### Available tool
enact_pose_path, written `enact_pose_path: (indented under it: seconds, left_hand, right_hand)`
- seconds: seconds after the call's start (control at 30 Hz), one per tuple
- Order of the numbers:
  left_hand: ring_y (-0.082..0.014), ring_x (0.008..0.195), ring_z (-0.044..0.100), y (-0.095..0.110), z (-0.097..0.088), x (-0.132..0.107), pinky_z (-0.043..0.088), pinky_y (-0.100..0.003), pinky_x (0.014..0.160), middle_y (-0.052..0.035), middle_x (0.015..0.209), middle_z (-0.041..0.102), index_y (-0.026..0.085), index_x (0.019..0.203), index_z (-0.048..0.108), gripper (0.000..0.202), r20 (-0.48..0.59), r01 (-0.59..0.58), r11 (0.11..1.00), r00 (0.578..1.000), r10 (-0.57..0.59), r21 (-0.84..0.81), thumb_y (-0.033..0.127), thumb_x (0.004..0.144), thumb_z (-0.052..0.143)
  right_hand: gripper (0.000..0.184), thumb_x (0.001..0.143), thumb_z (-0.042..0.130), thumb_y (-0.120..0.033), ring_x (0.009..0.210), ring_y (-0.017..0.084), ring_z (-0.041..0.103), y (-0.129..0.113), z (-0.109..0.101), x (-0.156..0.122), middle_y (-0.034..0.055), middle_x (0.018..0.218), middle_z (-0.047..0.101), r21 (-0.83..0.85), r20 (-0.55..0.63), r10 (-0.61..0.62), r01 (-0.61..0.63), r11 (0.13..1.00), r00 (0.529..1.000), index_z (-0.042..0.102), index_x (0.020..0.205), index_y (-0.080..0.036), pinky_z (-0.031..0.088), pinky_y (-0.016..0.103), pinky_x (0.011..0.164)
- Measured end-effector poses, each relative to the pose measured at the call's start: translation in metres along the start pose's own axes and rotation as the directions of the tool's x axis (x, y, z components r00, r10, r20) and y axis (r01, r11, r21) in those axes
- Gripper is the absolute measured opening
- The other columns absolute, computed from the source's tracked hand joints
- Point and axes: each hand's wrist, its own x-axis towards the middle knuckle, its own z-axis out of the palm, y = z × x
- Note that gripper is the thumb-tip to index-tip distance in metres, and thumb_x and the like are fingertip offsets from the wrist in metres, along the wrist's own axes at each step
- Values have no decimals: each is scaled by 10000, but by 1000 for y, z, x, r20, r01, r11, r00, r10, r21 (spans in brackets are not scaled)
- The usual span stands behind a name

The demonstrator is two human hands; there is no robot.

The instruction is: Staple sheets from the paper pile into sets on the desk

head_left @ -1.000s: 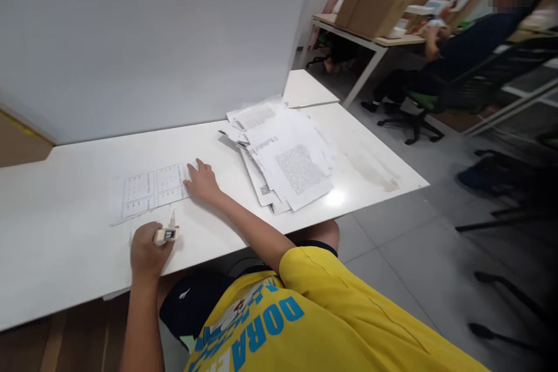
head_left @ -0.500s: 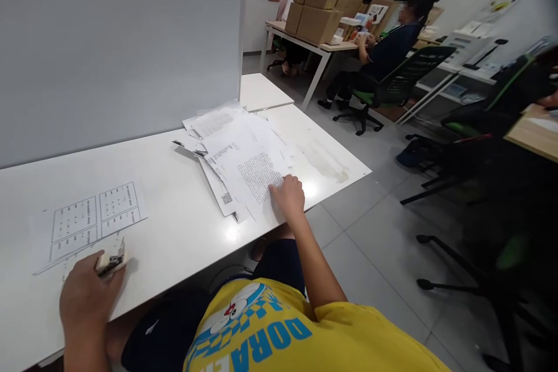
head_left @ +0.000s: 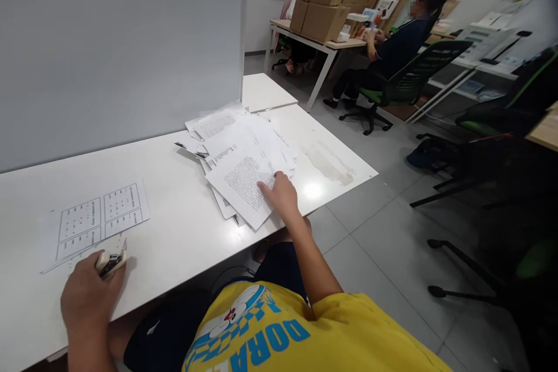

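At the lower left, my left hand (head_left: pixel 93 290) is closed around a cream stapler (head_left: pixel 111 263) with dark metal parts, held by the table edge. A sheet with printed tables (head_left: pixel 100 218) lies just beyond it. My right hand (head_left: pixel 281 195) grips the right edge of a printed sheet (head_left: pixel 244 189), its thumb on top and its other fingers partly hidden. That sheet lies slanted over a loose, untidy pile of papers (head_left: pixel 222 125).
The white table (head_left: pixel 178 244) meets a grey partition (head_left: pixel 122 40) at the back. Further off, a seated person (head_left: pixel 401 40) is at a desk with cardboard boxes (head_left: pixel 325 6). Office chairs (head_left: pixel 418 78) stand on the tiled floor to the right.
My right hand has drawn the printed sheet toward me and slightly left across the pile, and the sheet has turned. My left hand stays in place with the stapler. The view has shifted slightly.
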Motion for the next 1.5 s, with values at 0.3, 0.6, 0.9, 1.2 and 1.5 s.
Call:
enact_pose_path:
  seconds: [0.3, 0.6, 0.9, 1.2, 1.5]
  left_hand:
    - [-389, 937, 644, -6, 3, 2, 537, -513, 765, -116, 987, 643, 266, 1013, 557, 485, -49, -108, 994, 993, 107, -25, 676, 768, 471]
    - [-379, 987, 657, -12, 9, 2, 546, -506, 798, -132, 1051, 667, 247, 1034, 570, 506, -69, -163, 985, 985, 159, -56, 661, 765, 461]
    - [-399, 1015, 655, -14, 16, 1, 538, -548, 869, -170, 1049, 683, 189, 1060, 594, 552, -115, -199, 977, 975, 190, -75, 614, 728, 479]
    - [-347, 966, 652, -29, 24, 0, 525, -483, 881, -142, 977, 687, 229, 951, 586, 395, -201, -262, 955, 952, 233, -136, 547, 720, 544]
    - [-332, 1273, 549, 3, 13, -10, 458, -539, 1083, -110, 1279, 594, 267, 987, 611, 254, -424, -604, 717, 784, 454, -348, 365, 771, 702]
  right_hand:
    - [195, 873, 562, -298, 1000, 339, 583, -8, 19, -18, 177, 1053, 601, 53, -178, -7, 17, 998, 984, 500, 1005, -167, 464, 445, 853]
    - [365, 758, 695, -435, 843, 222, 614, 20, -28, -12, -2, 938, 608, 786, 179, -195, -21, 618, 964, 440, 963, -274, 496, 348, 752]
    - [309, 821, 646, -397, 979, 231, 578, -46, -5, 5, 32, 1088, 617, 565, 389, -551, 282, 776, 738, 540, 1065, -240, 440, 354, 827]
    - [181, 953, 497, -366, 859, 218, 580, -110, -10, -15, 62, 990, 621, 566, 15, -790, 646, 511, 612, 514, 1056, -218, 446, 342, 749]
    - [60, 971, 490, -246, 860, 220, 584, -117, 8, -6, 77, 945, 657, 357, 97, -926, 856, 374, 364, 530, 954, -205, 420, 368, 819]
